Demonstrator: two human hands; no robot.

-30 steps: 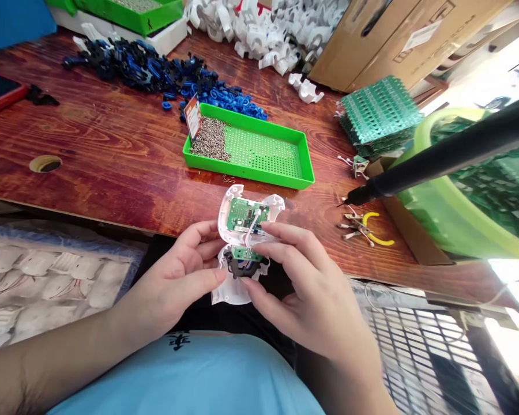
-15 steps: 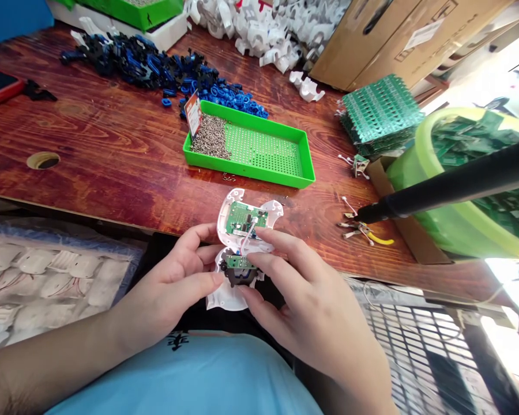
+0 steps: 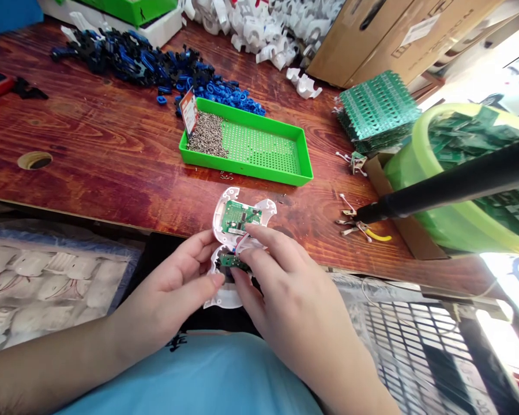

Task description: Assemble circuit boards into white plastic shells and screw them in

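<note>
An opened white plastic housing (image 3: 218,221) lies in my hands at the table's front edge. Its upper half carries a green circuit board (image 3: 234,216); the lower half (image 3: 225,298) faces me. My left hand (image 3: 179,274) grips the housing from the left, thumb on the lower half and fingers behind it. My right hand (image 3: 285,271) pinches a small green circuit board (image 3: 228,260) between thumb and fingers over the lower half, its index fingertip at the edge of the upper board. A light wire (image 3: 241,242) runs between the boards. The right fingers hide part of the small board.
A green tray (image 3: 305,155) of small screws stands beyond my hands. Behind it lie blue and black parts (image 3: 155,66) and white shells (image 3: 281,34). At right are stacked green boards (image 3: 378,109), a yellow-green tub (image 3: 419,144), a black pole (image 3: 441,178) and yellow-handled pliers (image 3: 378,237).
My right fingers have moved slightly left and closed in over the small board and wire. The dark part in the lower half, visible before, is now mostly out of sight.
</note>
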